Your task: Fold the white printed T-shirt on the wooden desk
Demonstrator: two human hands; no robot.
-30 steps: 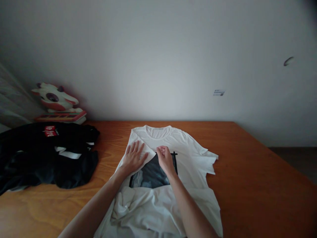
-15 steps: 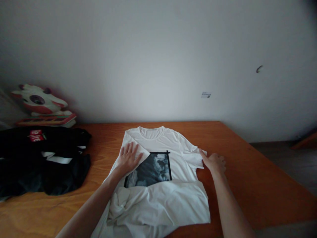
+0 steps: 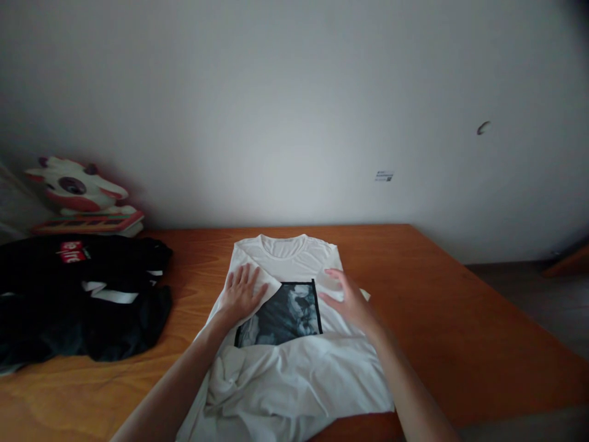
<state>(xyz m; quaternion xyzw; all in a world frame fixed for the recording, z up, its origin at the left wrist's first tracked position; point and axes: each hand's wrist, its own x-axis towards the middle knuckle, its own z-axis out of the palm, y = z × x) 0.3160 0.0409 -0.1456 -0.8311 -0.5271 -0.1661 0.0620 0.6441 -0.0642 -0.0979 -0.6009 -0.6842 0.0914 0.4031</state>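
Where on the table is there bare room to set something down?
Bare wood lies right of the white printed T-shirt, out to the wooden table's right edge, and in a narrower strip between it and the black clothes pile. The left side is crowded.

bare table (image 3: 437, 294) right, black clothes (image 3: 78, 301) heaped left

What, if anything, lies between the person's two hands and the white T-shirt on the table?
Nothing visible does. The left hand lies flat on the folded-in left side of the white T-shirt, and the right hand is open right over its right side, beside the dark print. The black clothes lie apart, to the left.
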